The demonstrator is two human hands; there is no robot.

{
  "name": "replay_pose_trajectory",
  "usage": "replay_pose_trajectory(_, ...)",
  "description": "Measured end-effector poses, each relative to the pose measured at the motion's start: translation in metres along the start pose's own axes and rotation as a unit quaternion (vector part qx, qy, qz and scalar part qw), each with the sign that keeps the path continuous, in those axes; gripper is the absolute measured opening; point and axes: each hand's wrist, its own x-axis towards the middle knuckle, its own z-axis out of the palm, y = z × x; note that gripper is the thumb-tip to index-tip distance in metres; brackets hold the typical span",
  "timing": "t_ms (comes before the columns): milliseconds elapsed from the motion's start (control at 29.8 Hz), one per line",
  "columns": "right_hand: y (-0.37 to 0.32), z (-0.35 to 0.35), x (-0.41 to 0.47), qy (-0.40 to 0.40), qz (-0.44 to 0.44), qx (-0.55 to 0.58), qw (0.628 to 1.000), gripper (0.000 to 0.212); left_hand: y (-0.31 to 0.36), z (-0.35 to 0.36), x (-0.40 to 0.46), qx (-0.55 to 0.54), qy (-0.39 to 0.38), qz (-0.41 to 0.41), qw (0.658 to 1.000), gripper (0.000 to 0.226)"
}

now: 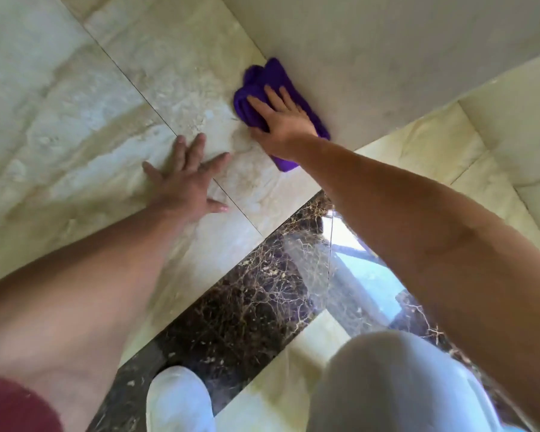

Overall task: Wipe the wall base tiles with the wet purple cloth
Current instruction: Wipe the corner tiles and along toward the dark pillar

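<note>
From where I sit watching, the far left is plain glossy beige marbled wall tile [75,98], split by 1 thin dark grout line [128,77] running diagonally. Moving right, my left hand [184,179] lies flat on that tile, fingers [197,145] spread wide and gripping nothing; I judge it is there as a prop, taking body weight during the crouch so the other arm can work freely. Below it sits a white shoe [178,400] on the dark veined marble floor strip [247,300], with a pale trousered knee [396,378] further right, which fits a low squat close to the wall.

Next comes the task's thing: the bunched purple cloth [262,82], pressed against the beige tile right at the edge where a plain cream panel [371,57] begins. My right hand [281,120] lies on top of it, palm down, fingers [273,95] extended and only slightly parted, pushing rather than clenching; the thumb side is hidden, so I cannot tell whether any fold is pinched beneath. A flat palm spreads pressure across the fabric, which suits wiping. Purple shows both above the fingertips and below the wrist, so the cloth is wider than the hand covering it.
</note>
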Motion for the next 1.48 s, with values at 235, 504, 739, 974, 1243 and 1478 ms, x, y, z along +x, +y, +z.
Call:
replay_pose_trajectory(235, 0.009, -0.052, -0.101, 0.005, -0.042, -0.067, 0.997, 0.064, -0.010, -0.009, -0.019, -0.002, -0.011, 0.002, 1.000, 0.111)
replay_pose_trajectory(504, 0.014, 0.013, -0.017, 0.116, -0.095, -0.073, 0.986, 0.060, -0.016, -0.007, 0.005, -0.002, 0.033, 0.013, 0.999, 0.126)
replay_pose_trajectory(739, 0.060, 0.086, -0.067, 0.180, -0.105, -0.044, 0.977, 0.055, -0.026, 0.016, 0.004, 0.004, 0.000, 0.036, 0.999, 0.126)
replay_pose_trajectory(974, 0.052, 0.024, -0.070, 0.022, -0.061, -0.047, 0.997, 0.061, -0.052, -0.094, -0.020, -0.055, -0.072, 0.023, 0.996, 0.125)
replay_pose_trajectory(1243, 0.043, 0.043, -0.053, 0.114, -0.063, -0.085, 0.988, 0.069, -0.098, -0.094, 0.006, 0.010, 0.009, 0.010, 1.000, 0.125)
replay_pose_trajectory(1478, 0.011, 0.001, 0.084, 0.204, -0.163, -0.064, 0.963, 0.060, -0.109, -0.063, 0.064, 0.022, 0.059, -0.002, 0.998, 0.122)
